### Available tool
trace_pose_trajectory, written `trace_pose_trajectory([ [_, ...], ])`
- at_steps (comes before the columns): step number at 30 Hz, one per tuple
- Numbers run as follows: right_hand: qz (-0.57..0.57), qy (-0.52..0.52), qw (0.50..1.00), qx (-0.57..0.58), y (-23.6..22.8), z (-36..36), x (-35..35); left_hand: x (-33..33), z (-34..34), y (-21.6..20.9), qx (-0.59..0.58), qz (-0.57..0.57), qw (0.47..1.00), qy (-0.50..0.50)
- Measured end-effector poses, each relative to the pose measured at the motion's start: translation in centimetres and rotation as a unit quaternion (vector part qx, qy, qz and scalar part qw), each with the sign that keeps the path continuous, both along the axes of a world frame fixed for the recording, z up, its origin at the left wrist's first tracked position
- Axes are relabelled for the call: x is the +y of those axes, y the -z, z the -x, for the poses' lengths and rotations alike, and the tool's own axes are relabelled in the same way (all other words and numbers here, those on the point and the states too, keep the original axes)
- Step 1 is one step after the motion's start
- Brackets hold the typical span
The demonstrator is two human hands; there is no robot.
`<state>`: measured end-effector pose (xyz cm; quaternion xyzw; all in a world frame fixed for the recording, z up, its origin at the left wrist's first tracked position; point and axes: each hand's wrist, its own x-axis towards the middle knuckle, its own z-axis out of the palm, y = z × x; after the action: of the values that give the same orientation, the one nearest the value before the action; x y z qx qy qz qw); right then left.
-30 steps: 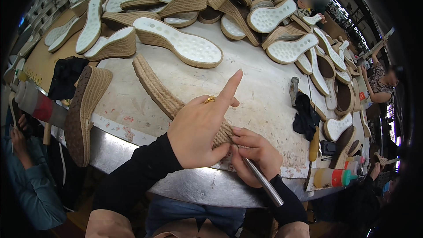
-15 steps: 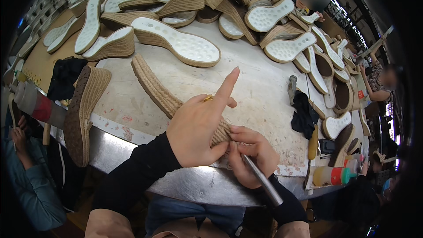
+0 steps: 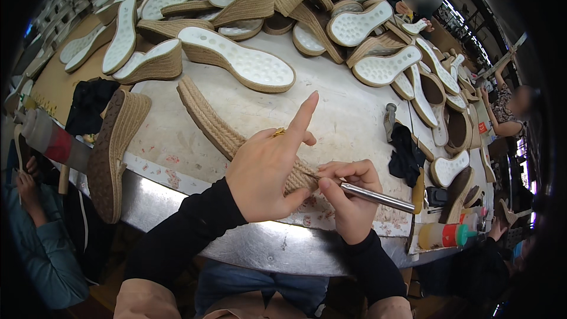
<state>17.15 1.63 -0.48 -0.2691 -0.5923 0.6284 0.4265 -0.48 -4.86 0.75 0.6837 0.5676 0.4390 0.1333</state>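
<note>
My left hand lies over a rope-braided wedge shoe sole, thumb and lower fingers round it, index finger stretched out. The sole rests on its edge on the worktable, braided side up, its far end curving away to the left. Between the thumb and fingers of my right hand is a slim metal-handled tool. Its handle points right, and its thin tip meets the braid at the sole's near end. The tip itself is too small to make out.
Wedge soles with white dimpled tops pile up at the back and right. A brown-bottomed wedge stands left beside a squeeze bottle. At right are a hammer, black cloth and a glue bottle. Other people sit around.
My right hand has turned, swinging the tool's handle from pointing down toward me to pointing right. My left hand and the sole have hardly moved.
</note>
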Motion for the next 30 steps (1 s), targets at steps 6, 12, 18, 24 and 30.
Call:
trace_pose_trajectory([
  [6, -0.217, -0.026, 0.975, -0.047, 0.5, -0.3, 0.3, 0.1, 0.1, 0.0, 0.004, -0.001, 1.0, 0.005],
  [12, -0.376, -0.014, 0.922, -0.089, 0.4, -0.1, 0.3, 0.1, 0.1, 0.2, 0.003, -0.004, 1.0, 0.003],
  [18, -0.471, 0.015, 0.879, -0.073, 1.4, 0.0, 0.1, 0.1, 0.0, -0.2, -0.01, 0.01, 1.0, 0.014],
  [24, -0.393, 0.026, 0.918, -0.052, 1.5, 0.5, -0.3, 0.1, 0.0, -0.2, -0.018, 0.014, 1.0, 0.009],
  [30, -0.113, 0.031, 0.993, -0.01, 0.6, 0.8, -0.4, -0.1, -0.1, 0.0, -0.007, 0.027, 1.0, -0.006],
])
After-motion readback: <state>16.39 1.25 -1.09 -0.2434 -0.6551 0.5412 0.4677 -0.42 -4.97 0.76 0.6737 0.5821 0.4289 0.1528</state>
